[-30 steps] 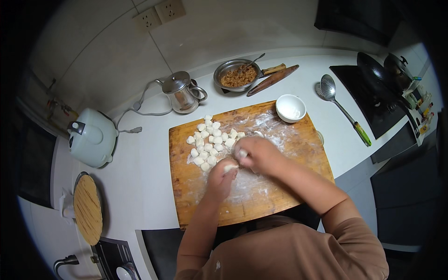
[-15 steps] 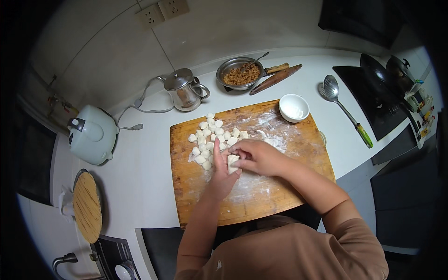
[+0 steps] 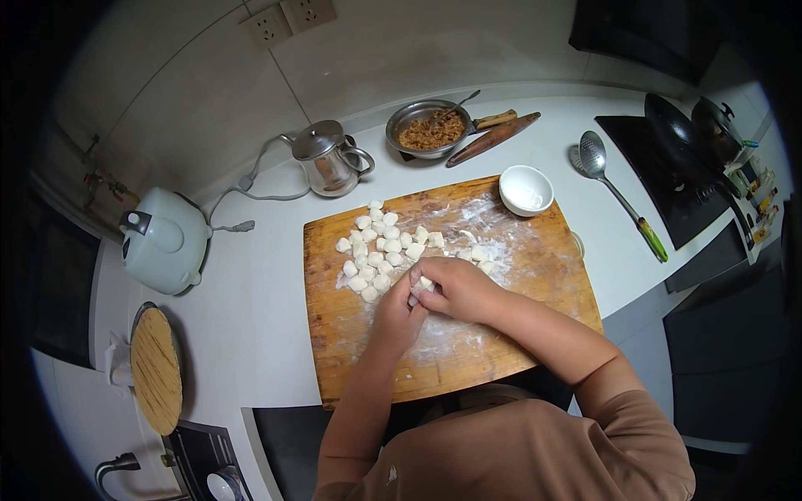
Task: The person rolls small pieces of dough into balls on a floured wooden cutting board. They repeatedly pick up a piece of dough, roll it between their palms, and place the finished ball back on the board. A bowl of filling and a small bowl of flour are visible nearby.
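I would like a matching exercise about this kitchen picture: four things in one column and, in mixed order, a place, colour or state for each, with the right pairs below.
Things
1. Kettle
2. White bowl
3. Rolling pin
4. Dough pieces

Descriptions
A. Mostly clustered beyond the left hand
B. Brown, tapered at both ends
C. Near the far right corner of the cutting board
D. Silver-coloured, lid on

Right pairs: 1-D, 2-C, 3-B, 4-A
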Demonstrator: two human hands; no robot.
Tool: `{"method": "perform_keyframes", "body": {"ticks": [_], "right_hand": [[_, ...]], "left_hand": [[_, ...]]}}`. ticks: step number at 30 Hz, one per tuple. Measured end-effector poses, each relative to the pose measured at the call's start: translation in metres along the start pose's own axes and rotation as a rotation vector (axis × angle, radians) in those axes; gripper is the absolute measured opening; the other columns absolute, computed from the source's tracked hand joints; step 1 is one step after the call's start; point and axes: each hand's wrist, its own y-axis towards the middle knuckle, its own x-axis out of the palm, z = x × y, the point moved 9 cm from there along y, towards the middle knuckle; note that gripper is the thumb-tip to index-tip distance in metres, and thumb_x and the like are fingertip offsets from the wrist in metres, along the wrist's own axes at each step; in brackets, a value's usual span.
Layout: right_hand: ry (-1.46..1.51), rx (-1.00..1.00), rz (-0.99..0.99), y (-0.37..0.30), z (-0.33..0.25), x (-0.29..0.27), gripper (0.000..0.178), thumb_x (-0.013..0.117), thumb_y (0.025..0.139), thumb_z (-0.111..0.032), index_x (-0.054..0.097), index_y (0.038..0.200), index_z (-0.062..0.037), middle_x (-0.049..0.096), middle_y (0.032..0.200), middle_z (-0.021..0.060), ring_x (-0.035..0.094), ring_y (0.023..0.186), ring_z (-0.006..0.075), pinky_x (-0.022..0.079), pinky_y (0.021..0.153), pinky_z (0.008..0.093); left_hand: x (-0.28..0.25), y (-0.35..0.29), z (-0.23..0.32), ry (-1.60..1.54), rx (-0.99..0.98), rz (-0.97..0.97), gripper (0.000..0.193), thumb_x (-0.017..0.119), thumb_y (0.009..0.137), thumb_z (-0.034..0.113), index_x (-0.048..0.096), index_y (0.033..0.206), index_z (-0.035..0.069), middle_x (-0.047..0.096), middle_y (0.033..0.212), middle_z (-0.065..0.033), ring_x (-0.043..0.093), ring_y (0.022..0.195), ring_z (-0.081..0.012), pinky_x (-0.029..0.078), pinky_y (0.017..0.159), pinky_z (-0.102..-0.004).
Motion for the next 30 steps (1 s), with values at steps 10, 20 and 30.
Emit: {"method": "perform_keyframes", "body": {"ticks": [10, 20, 30], "right_hand": [[-0.114, -0.025, 0.013, 0.002, -0.01, -0.001, 0.019, 0.064, 0.082, -0.017, 0.055, 0.092, -0.0048, 0.061, 0.09, 0.0141, 0.059, 0.088, 0.0355, 0.049, 0.076, 0.044], [-0.023, -0.01, 0.028, 0.002, -0.014, -0.008, 0.019, 0.063, 0.084, -0.017, 0.053, 0.093, -0.0042, 0.061, 0.089, 0.0159, 0.059, 0.087, 0.0369, 0.048, 0.075, 0.0438], [0.06, -0.089, -0.005, -0.015, -0.001, -0.03, 0.022, 0.069, 0.085, -0.017, 0.062, 0.102, -0.0047, 0.062, 0.098, 0.0143, 0.06, 0.092, 0.0332, 0.049, 0.081, 0.0395]], "left_hand": [[-0.01, -0.004, 0.005, 0.312, 0.063, 0.084, 0.031, 0.058, 0.09, 0.003, 0.056, 0.121, 0.0, 0.065, 0.103, -0.0102, 0.062, 0.098, -0.0166, 0.049, 0.083, -0.0287], [-0.004, -0.007, 0.0, 0.012, 0.111, 0.012, 0.016, 0.051, 0.098, 0.004, 0.057, 0.112, -0.001, 0.062, 0.097, -0.0044, 0.057, 0.081, -0.0093, 0.047, 0.072, -0.0239], [-0.007, 0.0, 0.02, -0.817, -0.074, -0.008, 0.053, 0.045, 0.101, 0.037, 0.035, 0.141, 0.004, 0.053, 0.094, -0.0066, 0.047, 0.07, -0.0145, 0.039, 0.062, -0.0269]]}}
